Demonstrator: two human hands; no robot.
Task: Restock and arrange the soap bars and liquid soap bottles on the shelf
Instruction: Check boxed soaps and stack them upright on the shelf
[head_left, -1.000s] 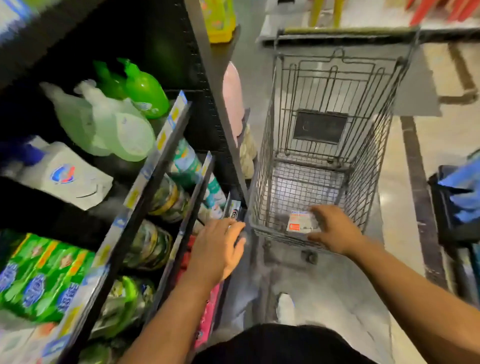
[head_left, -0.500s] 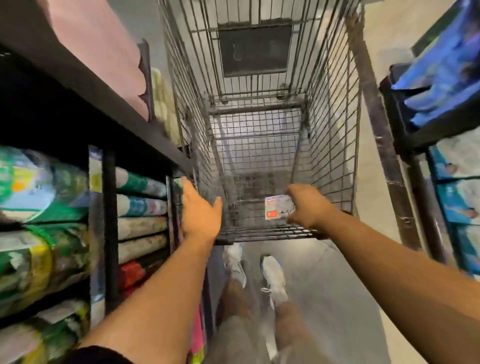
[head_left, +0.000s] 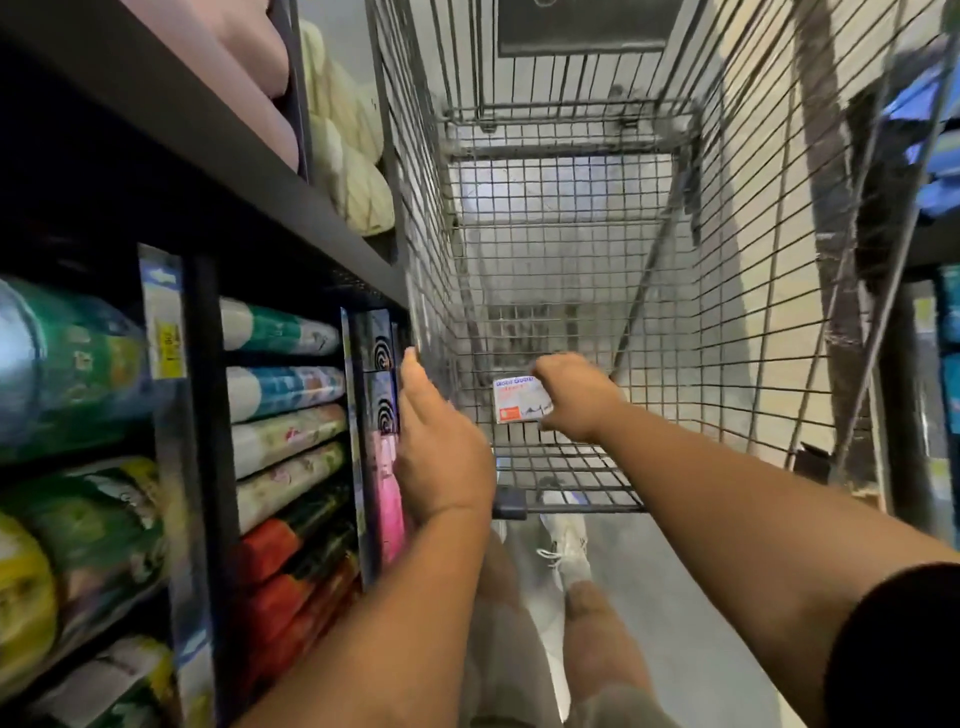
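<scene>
Head view: our right hand (head_left: 576, 400) grips a white boxed soap bar (head_left: 522, 399) in the grey wire cart (head_left: 566, 486), left hand (head_left: 441, 467) flat, fingers straight, at the black metal shelf (head_left: 205, 395). Next, we'd lift it across.

soap box (head_left: 522, 399): white, blue lettering, orange patch | cart (head_left: 571, 171): grey wire grid | end boxes (head_left: 383, 358): dark, probably spiral-marked

Soap box (head_left: 522, 399) lettering — blurred; unreadable

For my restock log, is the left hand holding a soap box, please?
No, the left hand lies flat, fingers straight, beside the shelf; only the right hand grips the soap box.
</scene>
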